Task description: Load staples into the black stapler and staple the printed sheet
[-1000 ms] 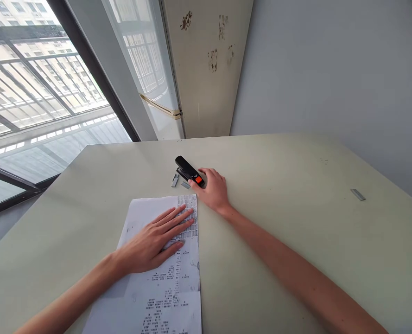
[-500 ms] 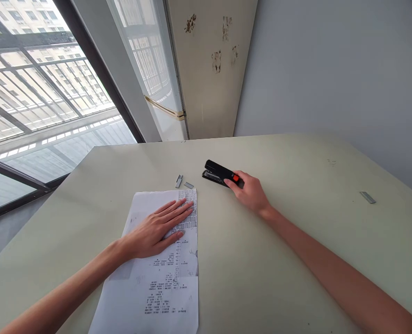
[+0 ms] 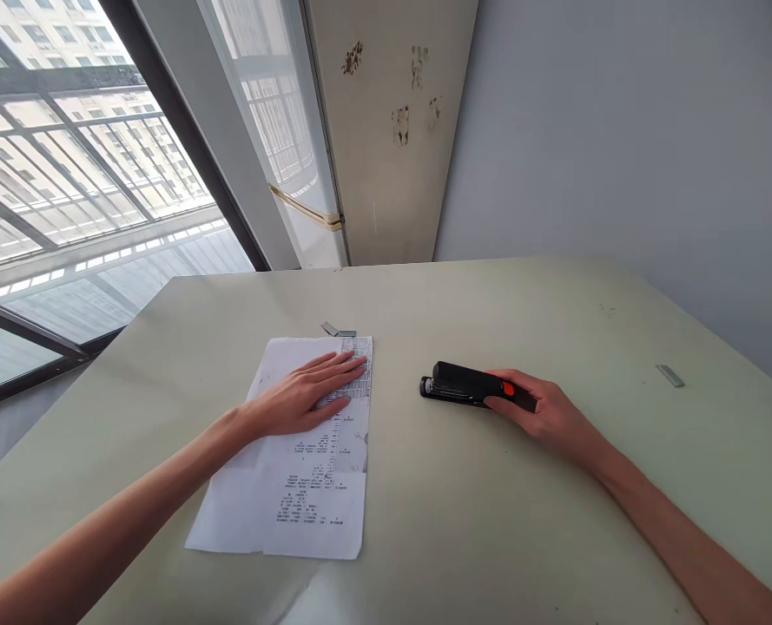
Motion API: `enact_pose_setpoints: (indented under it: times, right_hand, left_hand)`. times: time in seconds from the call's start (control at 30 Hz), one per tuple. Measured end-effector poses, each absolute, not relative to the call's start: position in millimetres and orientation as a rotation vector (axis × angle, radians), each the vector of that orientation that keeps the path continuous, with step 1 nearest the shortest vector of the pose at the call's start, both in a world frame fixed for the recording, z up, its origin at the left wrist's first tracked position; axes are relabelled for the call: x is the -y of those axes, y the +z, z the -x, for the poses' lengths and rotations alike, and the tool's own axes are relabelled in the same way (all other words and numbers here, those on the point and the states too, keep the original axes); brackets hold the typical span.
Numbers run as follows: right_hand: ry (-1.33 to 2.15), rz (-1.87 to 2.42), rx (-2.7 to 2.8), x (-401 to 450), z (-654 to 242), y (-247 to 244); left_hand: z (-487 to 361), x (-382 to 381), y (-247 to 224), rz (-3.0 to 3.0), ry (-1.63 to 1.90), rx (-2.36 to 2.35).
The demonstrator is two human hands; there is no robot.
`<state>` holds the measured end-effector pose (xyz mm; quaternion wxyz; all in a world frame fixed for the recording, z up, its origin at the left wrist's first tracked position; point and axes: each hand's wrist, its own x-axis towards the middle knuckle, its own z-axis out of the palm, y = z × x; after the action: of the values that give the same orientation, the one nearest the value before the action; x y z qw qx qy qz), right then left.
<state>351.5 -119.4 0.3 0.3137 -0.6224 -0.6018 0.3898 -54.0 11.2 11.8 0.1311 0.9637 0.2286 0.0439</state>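
Observation:
White printed paper [image 3: 320, 512] lies on the pale table, its lower edge now in view. My left hand [image 3: 304, 392] rests flat on its upper part, fingers stretched out and covering some of the print. To the right of the paper, my right hand [image 3: 545, 412] grips the rear end of a black stapler [image 3: 467, 382] with a red mark. The stapler points left, apart from the paper. Small grey staple strips [image 3: 347, 333] touch or nearly touch the paper's top edge.
Another grey staple strip [image 3: 670, 375] lies on the table [image 3: 438, 538] at the right. Behind the table stand a cabinet [image 3: 386, 200] with a stained side and a grey wall. A large window is at the left.
The paper and my left hand have moved away from me, and the staple strips by its top edge have shifted and turned. My right hand has moved right and nearer with the stapler.

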Motion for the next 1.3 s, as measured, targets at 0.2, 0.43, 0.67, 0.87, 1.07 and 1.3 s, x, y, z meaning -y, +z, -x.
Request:
enact_pose_setpoints:
  times: [0.2,0.43,0.67,0.87,1.07,1.3]
  right_hand:
    - [1.080,1.536,1.698,118.4,-356.0,-6.1]
    - [1.067,1.490,1.765,117.1,-359.7,-10.9]
    - [1.135,1.499,1.739,117.7,-359.1,-7.1]
    - [1.142,1.511,1.732,118.1,-356.9,-2.6]
    - [1.096,1.506,1.761,116.5,-357.7,-3.7]
    - [1.141,1.506,1.737,116.4,-357.8,-6.1]
  left_hand:
    - [37.5,-5.7,14.8,-2.810,0.231,-0.806]
    - [34.5,13.8,7.4,-2.811,0.036,-0.808]
    - [26.0,-0.9,11.9,-2.695,0.282,-0.950]
    - [1.5,-21.5,4.7,-2.722,0.216,-0.851]
    - [-2.9,-22.1,-5.2,-2.786,0.074,-0.847]
    - [-3.7,-21.0,-8.6,-2.816,0.118,-0.873]
